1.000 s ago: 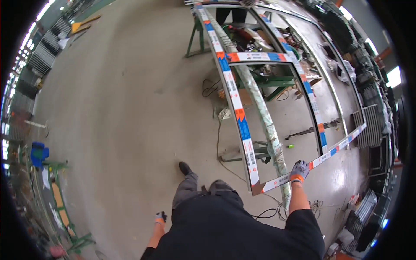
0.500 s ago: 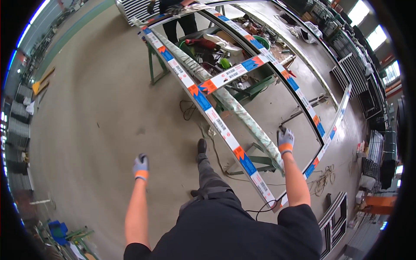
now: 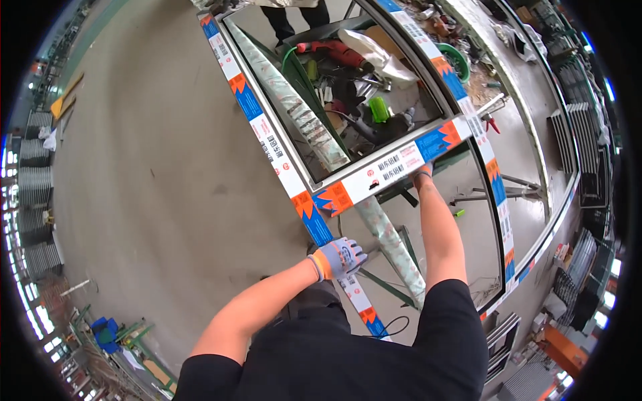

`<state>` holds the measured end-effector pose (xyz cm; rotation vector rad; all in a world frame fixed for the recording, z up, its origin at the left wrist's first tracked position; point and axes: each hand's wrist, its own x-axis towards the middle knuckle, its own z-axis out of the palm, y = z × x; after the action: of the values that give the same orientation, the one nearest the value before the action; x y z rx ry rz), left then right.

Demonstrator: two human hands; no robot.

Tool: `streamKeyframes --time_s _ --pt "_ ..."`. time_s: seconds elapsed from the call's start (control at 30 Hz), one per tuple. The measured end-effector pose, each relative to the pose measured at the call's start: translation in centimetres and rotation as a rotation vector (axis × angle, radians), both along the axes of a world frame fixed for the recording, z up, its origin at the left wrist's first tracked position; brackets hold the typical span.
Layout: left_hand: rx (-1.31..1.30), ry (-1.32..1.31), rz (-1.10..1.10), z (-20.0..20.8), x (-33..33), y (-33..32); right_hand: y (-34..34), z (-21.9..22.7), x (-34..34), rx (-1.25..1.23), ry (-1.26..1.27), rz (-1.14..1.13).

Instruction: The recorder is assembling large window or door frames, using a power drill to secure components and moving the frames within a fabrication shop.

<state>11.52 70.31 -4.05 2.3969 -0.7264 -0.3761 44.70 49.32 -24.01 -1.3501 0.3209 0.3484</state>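
Item: long window-type frame, wrapped in white, blue and orange printed tape. It extends away in front of the person, over a wrapped beam and a green-sided tool bin; its crossbar now lies just ahead, nearer than half a second ago.

Left hand: gloved in grey, orange at the cuff. Formerly hanging free beside the frame, now laid over the left rail, fingers reaching past the inner edge (a firm grip or a mere rest, one cannot tell).

Right hand: formerly over the near opening, now forward at the crossbar's near edge. Only the cuff and a little glove show; the rest is hidden beneath the bar, so whether it grasps anything cannot be told.

Bearing on the work: both hands have come to the frame's middle, which suggests handling there rather than at the near end.

Adjacent stock: red power tool and bright green object in the bin; green basin beyond; co-worker's legs at the far end.
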Motion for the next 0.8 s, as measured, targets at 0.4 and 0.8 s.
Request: streamKeyframes --time_s 0.4,0.8 --pt "0.073 0.081 -0.149 -0.2 0.8 0.9 -1.5 -6.0 3.1 0.374 0.308 -0.178" --pt "-0.031 0.09 -0.099 -0.2 0.6 2.5 -3.2 10.7 -1.8 0.18 -0.553 0.103"
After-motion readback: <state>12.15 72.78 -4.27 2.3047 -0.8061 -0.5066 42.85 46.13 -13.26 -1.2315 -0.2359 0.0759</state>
